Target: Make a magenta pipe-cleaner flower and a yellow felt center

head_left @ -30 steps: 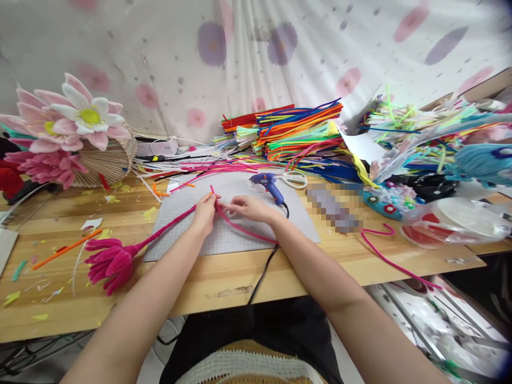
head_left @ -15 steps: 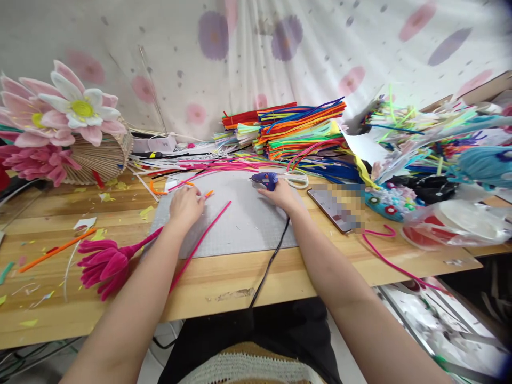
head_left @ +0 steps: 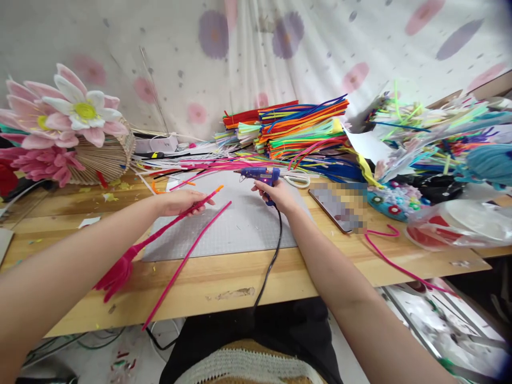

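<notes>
My left hand (head_left: 184, 202) is closed around the stem of a magenta pipe-cleaner flower (head_left: 119, 271). The flower's petals hang toward the table's front left, and an orange tip (head_left: 218, 189) shows at the far end of the stem, beyond my fingers. My right hand (head_left: 278, 196) grips a blue hot glue gun (head_left: 262, 173) by its handle, the nozzle pointing left and apart from the stem. Between the hands, a loose magenta pipe cleaner (head_left: 186, 257) runs across the grey cutting mat (head_left: 244, 234) and past the table edge.
White-handled scissors (head_left: 298, 179) and a phone (head_left: 330, 210) lie right of the mat. Behind are bundled pipe cleaners (head_left: 304, 128). Pink and white flowers (head_left: 86, 112) stand in a woven basket at left. A black cord (head_left: 272, 261) trails from the glue gun over the front edge.
My left hand has taken hold of the magenta flower's stem and lifted it over the mat. The glue gun has been raised in my right hand, its nozzle shifting slightly left.
</notes>
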Tool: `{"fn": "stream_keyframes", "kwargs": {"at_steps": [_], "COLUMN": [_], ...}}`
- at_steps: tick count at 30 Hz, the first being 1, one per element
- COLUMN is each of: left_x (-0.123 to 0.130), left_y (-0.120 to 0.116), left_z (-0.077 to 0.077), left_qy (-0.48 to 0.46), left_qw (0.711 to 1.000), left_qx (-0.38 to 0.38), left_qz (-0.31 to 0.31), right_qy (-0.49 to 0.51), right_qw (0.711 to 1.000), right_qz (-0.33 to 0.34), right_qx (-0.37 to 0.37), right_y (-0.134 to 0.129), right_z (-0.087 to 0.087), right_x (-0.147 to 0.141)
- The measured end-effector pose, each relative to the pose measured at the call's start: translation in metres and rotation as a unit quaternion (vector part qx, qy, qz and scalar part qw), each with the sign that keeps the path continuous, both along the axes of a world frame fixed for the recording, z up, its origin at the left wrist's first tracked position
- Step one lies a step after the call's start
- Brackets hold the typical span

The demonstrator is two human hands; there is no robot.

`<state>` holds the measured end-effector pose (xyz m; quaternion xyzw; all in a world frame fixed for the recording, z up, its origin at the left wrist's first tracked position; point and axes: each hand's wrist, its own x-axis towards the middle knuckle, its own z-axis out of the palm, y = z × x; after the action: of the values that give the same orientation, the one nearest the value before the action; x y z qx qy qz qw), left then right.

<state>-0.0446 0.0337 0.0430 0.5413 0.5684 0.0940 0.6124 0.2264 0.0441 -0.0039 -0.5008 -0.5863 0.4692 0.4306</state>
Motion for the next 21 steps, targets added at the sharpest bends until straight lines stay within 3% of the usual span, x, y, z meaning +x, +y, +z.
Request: {"fn": "stream_keyframes", "kwargs": {"at_steps": [3, 5, 9, 11, 16, 21], "left_x": [0.003, 0.006, 0.008, 0.010, 0.018, 0.022], "left_y": [-0.005, -0.004, 0.004, 0.007, 0.005, 0.000], "left_z": [-0.002, -0.004, -0.002, -0.002, -0.012, -0.026], "left_qy": [0.041, 0.143, 0.374, 0.408, 0.399, 0.321], "left_qw": [0.998, 0.982, 0.876, 0.851, 0.864, 0.906], "left_qx": [0.019, 0.098, 0.273, 0.299, 0.300, 0.277], "left_qz": [-0.040, -0.080, -0.134, -0.140, -0.061, -0.008], "right_qy": [0.015, 0.014, 0.001, 0.004, -0.020, -0.096], "right_qw": [1.000, 1.000, 1.000, 1.000, 0.998, 0.995], "right_qz": [0.017, 0.018, 0.021, 0.027, 0.056, 0.034], "right_qx": [-0.005, -0.002, 0.000, 0.000, -0.011, -0.003], "right_y": [-0.002, 0.000, 0.000, -0.002, -0.010, -0.012], "right_z": [-0.001, -0.003, -0.004, -0.001, 0.006, 0.000], "right_x": [0.000, 0.000, -0.002, -0.004, -0.012, -0.021]}}
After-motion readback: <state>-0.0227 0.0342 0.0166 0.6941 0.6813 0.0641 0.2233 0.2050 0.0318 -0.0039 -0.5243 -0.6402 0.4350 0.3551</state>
